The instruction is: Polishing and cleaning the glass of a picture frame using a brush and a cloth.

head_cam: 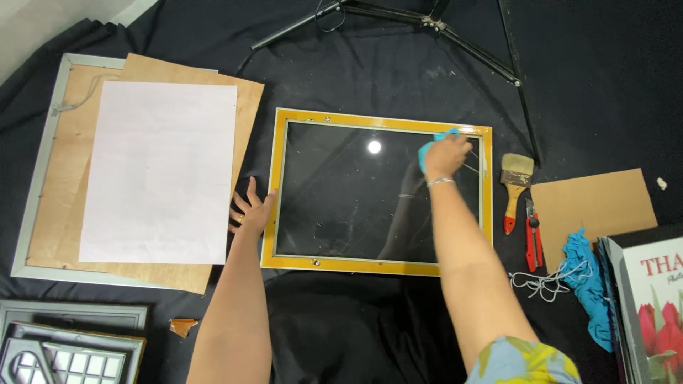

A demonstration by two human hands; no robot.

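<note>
A picture frame (270, 227) with a yellow border and a dark reflective glass pane lies flat on black cloth. My right hand (447, 155) presses a small blue cloth (427, 149) onto the glass at the frame's upper right corner. My left hand (250, 210) rests with fingers spread against the frame's left edge, steadying it. A bright light spot reflects in the glass near the top.
Left of the frame lie a white sheet (160, 171), brown backing boards (245, 107) and a silver frame (32, 185). To the right are a paintbrush (515, 186), red pliers (533, 238), cardboard (594, 206), blue cloth with string (587, 274) and a book (651, 299). Tripod legs (469, 43) cross the top.
</note>
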